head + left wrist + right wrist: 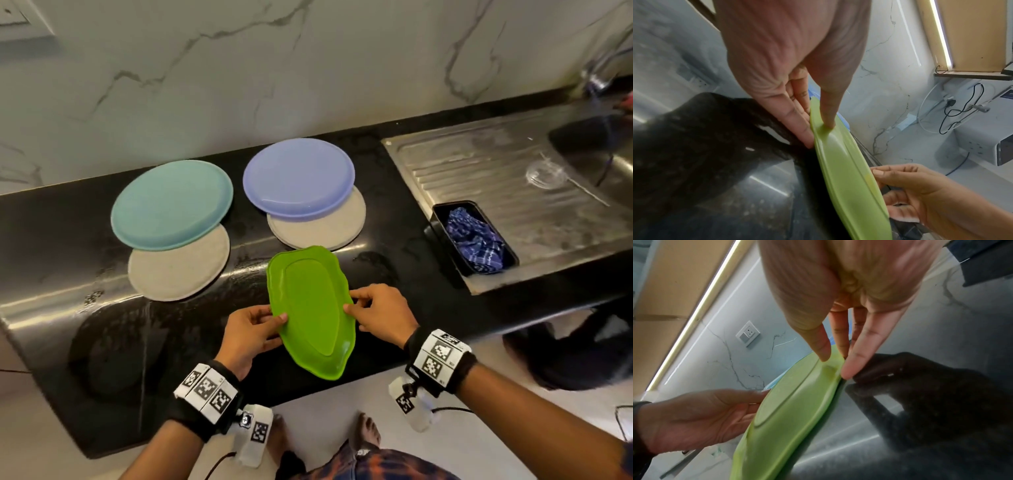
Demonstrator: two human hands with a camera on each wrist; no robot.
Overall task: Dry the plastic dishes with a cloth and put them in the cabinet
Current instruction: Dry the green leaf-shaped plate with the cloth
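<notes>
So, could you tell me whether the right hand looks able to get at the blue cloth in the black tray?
Probably not yet: the right hand pinches the green dish; nothing blocks the blue cloth.

The green tray (310,308) under my fingers (274,318) looked smooth, glossy plastic. The black desk (51,240) shone like polished stone; the ribbed drainboard (479,178) was dull metal, the checked cloth (476,240) soft.

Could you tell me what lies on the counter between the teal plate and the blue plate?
Nothing: in the head view, only bare black counter separates the teal plate from the blue plate.
</notes>
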